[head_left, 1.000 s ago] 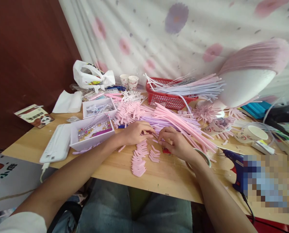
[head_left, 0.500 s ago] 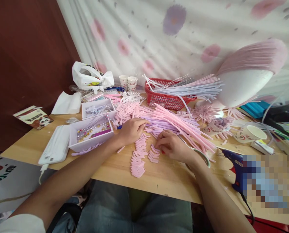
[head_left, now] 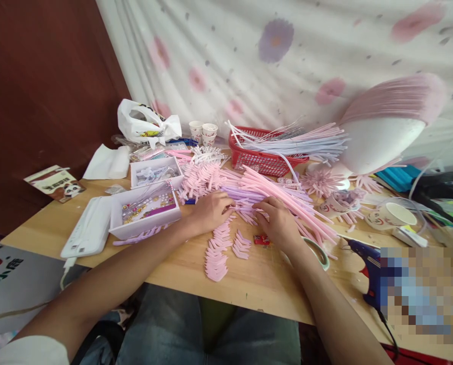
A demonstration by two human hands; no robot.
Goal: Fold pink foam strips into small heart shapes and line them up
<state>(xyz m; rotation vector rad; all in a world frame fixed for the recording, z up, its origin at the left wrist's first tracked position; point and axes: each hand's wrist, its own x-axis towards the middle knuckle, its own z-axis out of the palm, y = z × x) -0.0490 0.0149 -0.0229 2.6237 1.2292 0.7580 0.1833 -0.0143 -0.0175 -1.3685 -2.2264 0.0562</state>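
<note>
Bent pink pieces (head_left: 216, 253) lie overlapped in a column on the wooden table, with a shorter row of bent pieces (head_left: 241, 245) to its right. My left hand (head_left: 213, 209) is above the column's far end, its fingers curled together beside the pile of short pink pieces (head_left: 199, 178). At the near edge of the short purple pieces (head_left: 249, 212) is my right hand (head_left: 275, 219), fingers bent; whatever either hand pinches is too small to make out. Long pink fuzzy stems (head_left: 283, 195) lie behind my right hand. A small red item (head_left: 261, 240) rests near its wrist.
White boxes of beads (head_left: 145, 215) and a white power bank (head_left: 86, 228) are at the left. A red basket (head_left: 264, 159) of stems stands behind. To the right are a tape roll (head_left: 319, 253), a blue glue gun (head_left: 369, 263) and a paper cup (head_left: 393, 217).
My right hand has moved away from the short row, up to the purple pieces, and uncovered the red item. My left hand has shifted only slightly. The view has tilted a little.
</note>
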